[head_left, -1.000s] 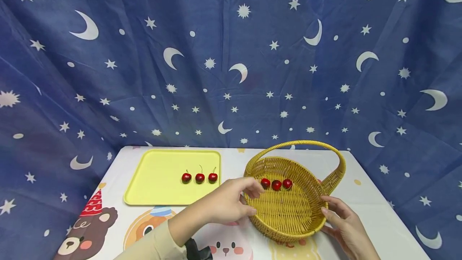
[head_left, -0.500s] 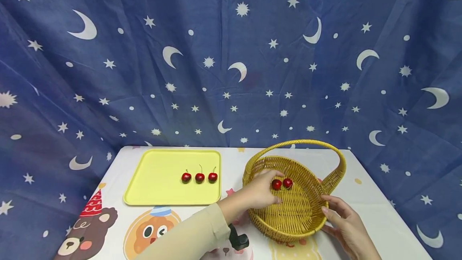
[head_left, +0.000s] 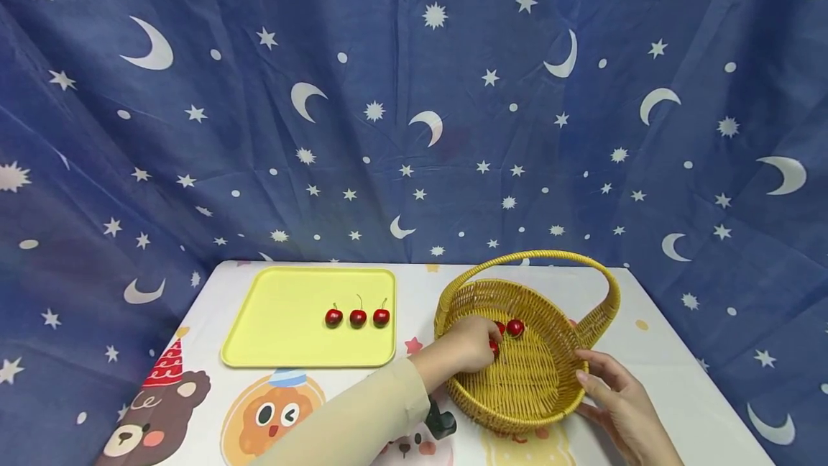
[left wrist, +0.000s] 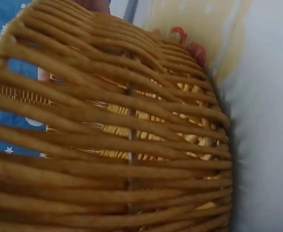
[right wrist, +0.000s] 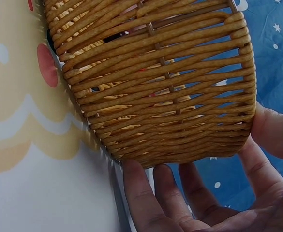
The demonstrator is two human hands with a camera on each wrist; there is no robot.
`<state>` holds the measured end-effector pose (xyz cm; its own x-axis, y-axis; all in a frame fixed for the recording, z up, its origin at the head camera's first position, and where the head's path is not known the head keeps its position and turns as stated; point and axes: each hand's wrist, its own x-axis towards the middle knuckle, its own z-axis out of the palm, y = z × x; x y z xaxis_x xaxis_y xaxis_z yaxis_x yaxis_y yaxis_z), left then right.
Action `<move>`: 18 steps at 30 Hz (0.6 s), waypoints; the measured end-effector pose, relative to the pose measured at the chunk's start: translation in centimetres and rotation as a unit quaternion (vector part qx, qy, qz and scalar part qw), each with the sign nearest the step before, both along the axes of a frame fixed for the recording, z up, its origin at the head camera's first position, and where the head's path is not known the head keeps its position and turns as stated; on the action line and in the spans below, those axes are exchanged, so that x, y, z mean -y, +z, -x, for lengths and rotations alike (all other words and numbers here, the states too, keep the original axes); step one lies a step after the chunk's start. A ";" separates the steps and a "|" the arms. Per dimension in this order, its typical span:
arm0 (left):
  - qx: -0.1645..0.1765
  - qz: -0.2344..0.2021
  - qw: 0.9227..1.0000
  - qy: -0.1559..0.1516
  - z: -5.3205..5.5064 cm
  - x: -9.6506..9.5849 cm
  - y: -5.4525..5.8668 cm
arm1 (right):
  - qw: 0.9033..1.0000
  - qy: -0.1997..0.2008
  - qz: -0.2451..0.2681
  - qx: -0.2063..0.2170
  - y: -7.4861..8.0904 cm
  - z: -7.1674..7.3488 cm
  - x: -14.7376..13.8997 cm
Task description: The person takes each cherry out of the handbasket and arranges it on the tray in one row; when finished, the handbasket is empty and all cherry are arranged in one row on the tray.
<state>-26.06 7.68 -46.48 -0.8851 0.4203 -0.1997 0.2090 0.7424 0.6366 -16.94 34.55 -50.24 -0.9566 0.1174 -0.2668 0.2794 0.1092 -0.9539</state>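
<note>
Inside the yellow wicker basket (head_left: pixel 527 387), my left hand (head_left: pixel 467 345) reaches over the near left rim with its fingers curled down, pinching a dark red cherry (head_left: pixel 494 349) that partly shows at the fingertips. Just beyond the hand lie a second cherry (head_left: pixel 501 327), partly covered by the fingers, and a third cherry (head_left: pixel 515 327) in full sight. My right hand (head_left: pixel 621 398) grips the basket's right rim; in the right wrist view its thumb and fingers (right wrist: pixel 143 198) meet the woven wall (right wrist: pixel 165 92). The left wrist view is filled by the basket's outer weave (left wrist: pixel 107 125), which hides the left hand.
Left of the basket, a pale yellow tray (head_left: pixel 278 329) bears three stemmed cherries (head_left: pixel 358 318) in a row. The tall basket handle (head_left: pixel 550 255) arches over the basket's far side. Cartoon figures decorate the white tablecloth (head_left: pixel 673 372); a blue star-patterned curtain (head_left: pixel 362 185) hangs behind.
My left hand has moved right from the basket's left rim down into it and closed on a cherry, which now shows nearer the front. The right hand stays at the rim.
</note>
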 end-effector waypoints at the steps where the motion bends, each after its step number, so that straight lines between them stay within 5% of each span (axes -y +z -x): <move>1: -0.007 0.011 1.000 -0.007 0.0 0.0 0.0 | 1.000 0.001 0.000 -0.002 0.0 0.0 0.0; 8: -0.061 0.072 0.993 -0.072 -0.2 0.0 -0.2 | 1.000 -0.004 -0.005 -0.006 0.1 0.0 0.1; 18: -0.110 -0.034 0.990 -0.076 -1.7 0.5 0.9 | 1.000 -0.010 -0.001 0.008 0.2 0.0 0.1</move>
<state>-24.36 7.17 -45.63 -0.8300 0.5572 0.0249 0.4540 0.6489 0.6106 -16.95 34.44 -50.06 -0.9495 0.1375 -0.2822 0.2972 0.1046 -0.9491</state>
